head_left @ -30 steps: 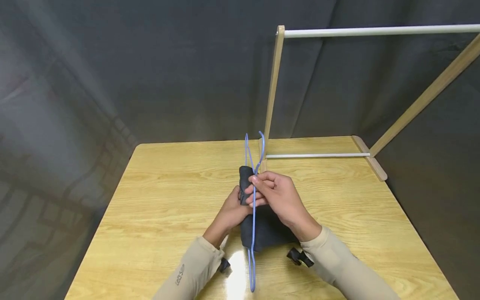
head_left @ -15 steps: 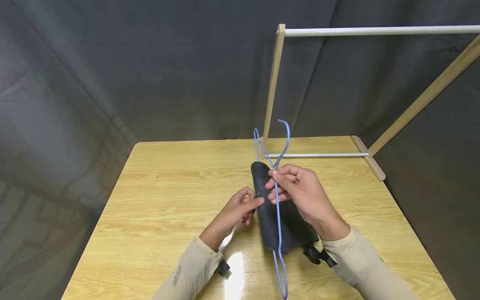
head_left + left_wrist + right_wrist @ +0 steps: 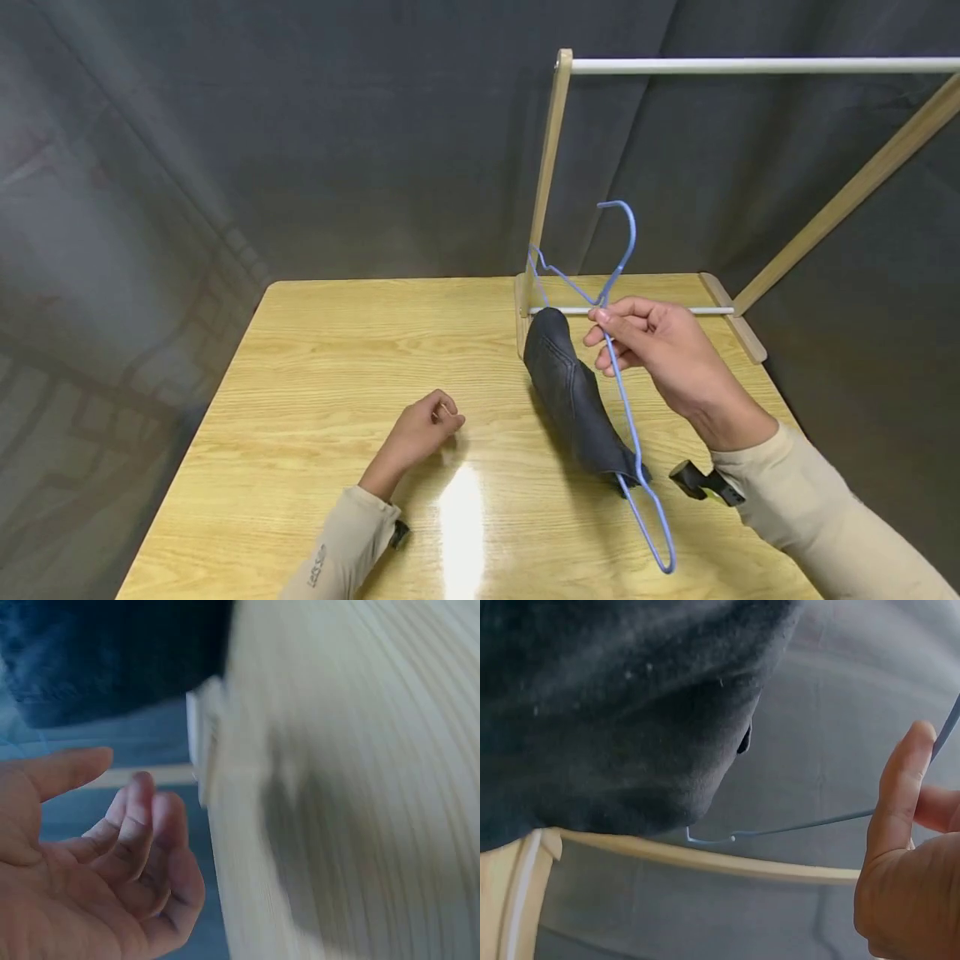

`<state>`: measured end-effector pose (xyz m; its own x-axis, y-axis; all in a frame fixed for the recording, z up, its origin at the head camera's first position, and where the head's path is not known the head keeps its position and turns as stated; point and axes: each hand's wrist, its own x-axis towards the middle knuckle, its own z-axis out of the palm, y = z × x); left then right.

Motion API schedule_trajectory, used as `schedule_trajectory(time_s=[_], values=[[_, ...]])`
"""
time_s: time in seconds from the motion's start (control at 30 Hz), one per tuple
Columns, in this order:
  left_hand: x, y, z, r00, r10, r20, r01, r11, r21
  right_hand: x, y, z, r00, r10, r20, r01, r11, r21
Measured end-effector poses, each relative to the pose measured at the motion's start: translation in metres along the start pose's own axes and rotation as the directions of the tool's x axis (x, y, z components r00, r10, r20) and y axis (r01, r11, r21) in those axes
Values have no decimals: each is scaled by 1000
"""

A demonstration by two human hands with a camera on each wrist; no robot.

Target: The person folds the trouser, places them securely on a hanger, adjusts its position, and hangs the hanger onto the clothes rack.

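Note:
My right hand (image 3: 667, 354) pinches a blue wire hanger (image 3: 628, 408) just below its hook, between thumb and fingers. A dark folded garment (image 3: 570, 392) with a stitched seam is draped over the hanger's bottom bar, and the hanger's two ends stick out past it. Close up in the right wrist view, the garment's cloth (image 3: 622, 712) fills the upper left. My left hand (image 3: 416, 429) is over the table to the left, apart from the garment, with fingers loosely bent and nothing in them. The left wrist view shows its palm (image 3: 75, 900) and part of the dark cloth (image 3: 112, 652).
A wooden rack stands at the back right, with a white top rail (image 3: 750, 66), a lower white bar (image 3: 712, 311) and a left post (image 3: 551, 150) behind the hanger. The wood-grain table (image 3: 337, 350) extends to the left. Dark curtains (image 3: 375, 150) hang behind it.
My right hand has moved right and up with the hanger and garment. My left hand has let go of the garment and drawn away to the left. The hanger has turned at a slant.

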<state>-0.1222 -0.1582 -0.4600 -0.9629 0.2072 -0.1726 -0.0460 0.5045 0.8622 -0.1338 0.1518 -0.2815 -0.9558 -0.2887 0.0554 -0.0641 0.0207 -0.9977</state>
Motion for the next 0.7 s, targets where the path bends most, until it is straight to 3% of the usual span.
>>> schedule_trajectory(time_s=[0.07, 0.2, 0.4, 0.57, 0.7], values=[[-1, -7, -6, 999, 33, -40, -26, 987, 157, 0, -4, -6, 1000, 2, 2, -2, 1000, -8], [-5, -19, -17, 992, 64, -111, -18, 929, 370, -2, -10, -21, 1000, 13, 12, -12, 1000, -28], [-9, -37, -20, 994, 46, -97, 15, 834, 552, -5, -25, -46, 998, 68, 3, -67, 985, -160], [-11, -43, -17, 999, 49, -16, -29, 783, 621, -2, -40, -64, 994, 101, -34, -107, 917, -384], [-11, -41, -17, 998, 48, 49, -68, 777, 626, -1, -48, -76, 991, 93, -94, -129, 830, -543]])
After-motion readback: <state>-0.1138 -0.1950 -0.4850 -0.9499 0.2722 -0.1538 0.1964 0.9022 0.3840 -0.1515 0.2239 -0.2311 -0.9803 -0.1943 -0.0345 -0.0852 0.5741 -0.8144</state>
